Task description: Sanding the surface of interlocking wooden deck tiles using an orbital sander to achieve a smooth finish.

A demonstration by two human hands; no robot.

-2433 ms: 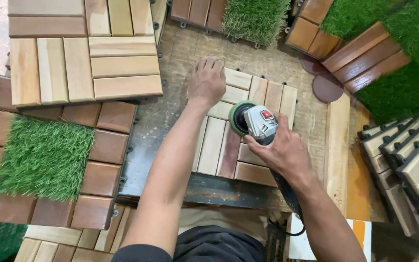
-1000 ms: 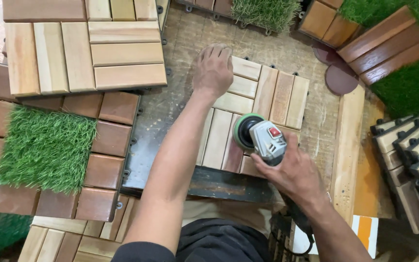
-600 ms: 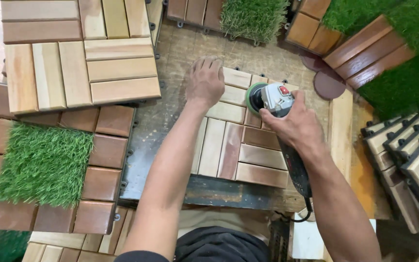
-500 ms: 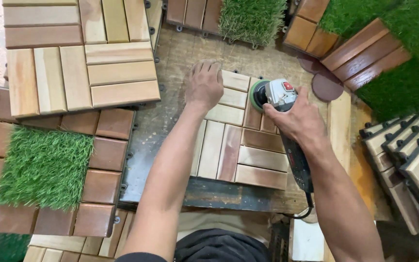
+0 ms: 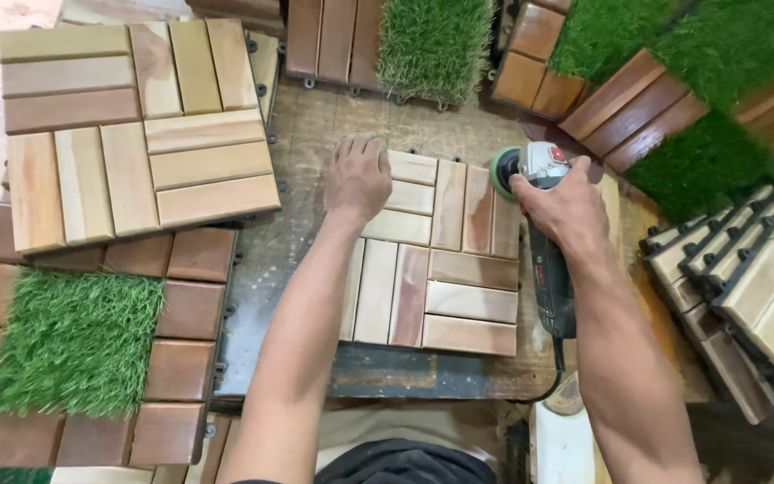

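A square wooden slat tile (image 5: 436, 269) lies on the worn workbench (image 5: 306, 134) in front of me. My left hand (image 5: 357, 177) presses flat on the tile's far left corner, fingers spread. My right hand (image 5: 559, 199) grips a power sander (image 5: 539, 170) with a grey and white head and a green pad. The pad sits at the tile's far right corner, tipped against the edge. The sander's dark body and cord run back under my right forearm.
A stack of light wooden tiles (image 5: 127, 134) lies at the far left. Brown tiles with artificial grass panels (image 5: 73, 341) sit at the near left and along the back (image 5: 432, 40). More grass tiles (image 5: 692, 99) and stacked tiles (image 5: 754, 287) crowd the right side.
My right hand has carried the sander from the tile's near middle up to its far right corner. My left hand has stayed on the far left corner.
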